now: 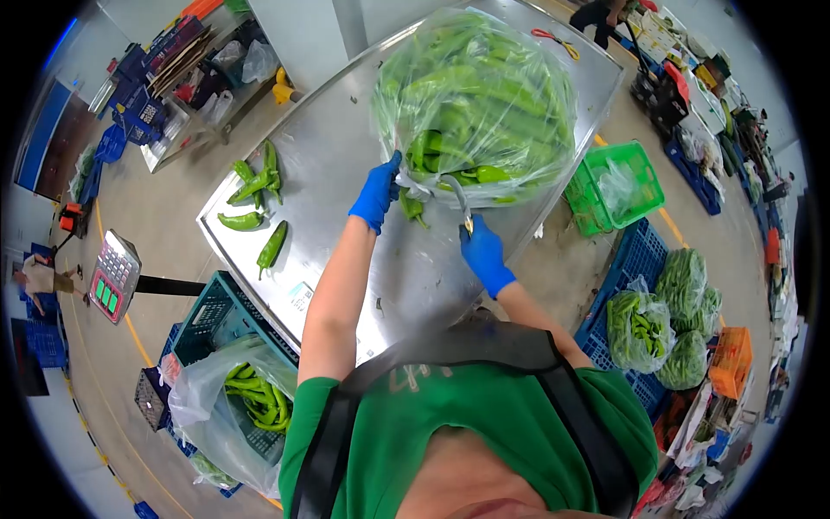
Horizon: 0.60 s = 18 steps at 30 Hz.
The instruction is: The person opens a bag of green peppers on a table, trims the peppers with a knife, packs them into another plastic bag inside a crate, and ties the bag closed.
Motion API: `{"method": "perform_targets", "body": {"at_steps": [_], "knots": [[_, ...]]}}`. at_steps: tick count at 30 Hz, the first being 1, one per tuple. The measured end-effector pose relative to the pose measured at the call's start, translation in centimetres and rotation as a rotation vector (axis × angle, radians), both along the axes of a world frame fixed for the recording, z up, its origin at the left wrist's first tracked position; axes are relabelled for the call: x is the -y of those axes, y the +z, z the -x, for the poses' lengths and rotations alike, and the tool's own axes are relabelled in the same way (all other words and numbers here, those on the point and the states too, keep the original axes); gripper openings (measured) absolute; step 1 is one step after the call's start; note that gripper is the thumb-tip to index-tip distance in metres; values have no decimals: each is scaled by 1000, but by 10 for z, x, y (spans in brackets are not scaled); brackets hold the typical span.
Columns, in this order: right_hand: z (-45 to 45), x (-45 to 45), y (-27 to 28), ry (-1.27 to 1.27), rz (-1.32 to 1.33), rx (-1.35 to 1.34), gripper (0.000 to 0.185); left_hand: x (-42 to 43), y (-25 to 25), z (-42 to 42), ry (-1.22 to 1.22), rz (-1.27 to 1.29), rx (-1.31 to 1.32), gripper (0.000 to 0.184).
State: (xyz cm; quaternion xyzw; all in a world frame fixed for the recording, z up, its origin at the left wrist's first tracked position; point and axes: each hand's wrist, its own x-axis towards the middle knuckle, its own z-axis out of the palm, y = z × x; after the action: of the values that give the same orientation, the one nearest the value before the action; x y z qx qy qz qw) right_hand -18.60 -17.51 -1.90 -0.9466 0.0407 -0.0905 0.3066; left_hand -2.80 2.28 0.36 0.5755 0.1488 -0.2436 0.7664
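Note:
A large clear plastic bag [484, 82] full of green peppers lies on the steel table [346, 112], with an opening on the side toward me. My left hand [377, 194], in a blue glove, is closed on the edge of the bag. In my blue-gloved right hand [486, 257] is a curved metal blade, like a small sickle [459, 197], its hooked end against the bag beside the opening. One green pepper [413, 208] hangs below the bag's edge between my hands. To the left, several loose peppers [255, 184] lie on the table.
Red-handled scissors [556, 41] lie at the table's far right. A green crate [618, 186] stands to the right, bagged vegetables [640, 327] beyond it. Left are a scale [115, 277] and a teal crate [226, 303] with a bag of peppers [257, 398]. A person [596, 17] stands far right.

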Motion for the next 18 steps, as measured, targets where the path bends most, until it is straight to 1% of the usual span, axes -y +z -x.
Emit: {"method": "perform_targets", "body": {"at_steps": [2,3,4,6,7,8,9,10,11,12,13,14,15,16,17,18], "knots": [[-27,9,-12,128,40,-33,21,5,4,-6,3,-50,30,39],[-24,13,-24,287,180,-157,20,4,3,-7,6,-78,38,39],[-17,17,-42,444,311,-281,19,-5,-6,-16,110,51,117,39],[59,33,-118,938,103,-354,22,-48,-32,-50,314,312,285,39],[59,31,-109,705,18,-214,22,-80,-34,-60,276,203,216,38],[55,38,-86,491,-43,-76,22,-96,-37,-64,258,115,151,39],[72,33,-59,258,-135,36,23,-94,-31,-46,364,217,142,33],[54,27,-11,138,-280,-224,24,-93,-13,-28,445,302,135,28],[21,27,23,24,-424,-460,25,-79,-5,-8,626,265,262,30],[14,26,19,-12,-465,-438,26,-61,-8,15,780,64,518,33],[3,24,9,-44,-501,-412,26,-45,-14,29,792,-224,647,26],[-5,22,-3,-73,-535,-399,27,-19,-39,33,761,-91,830,25],[-8,14,-20,-58,-440,-247,25,3,-31,46,418,-309,847,33],[-5,11,-19,-86,-486,-259,26,29,-19,63,77,-507,821,41],[-2,6,-15,-115,-530,-273,26,53,-4,71,3,-578,705,47],[-3,1,-12,-144,-575,-275,26,58,-16,65,-38,-661,718,48]]}}
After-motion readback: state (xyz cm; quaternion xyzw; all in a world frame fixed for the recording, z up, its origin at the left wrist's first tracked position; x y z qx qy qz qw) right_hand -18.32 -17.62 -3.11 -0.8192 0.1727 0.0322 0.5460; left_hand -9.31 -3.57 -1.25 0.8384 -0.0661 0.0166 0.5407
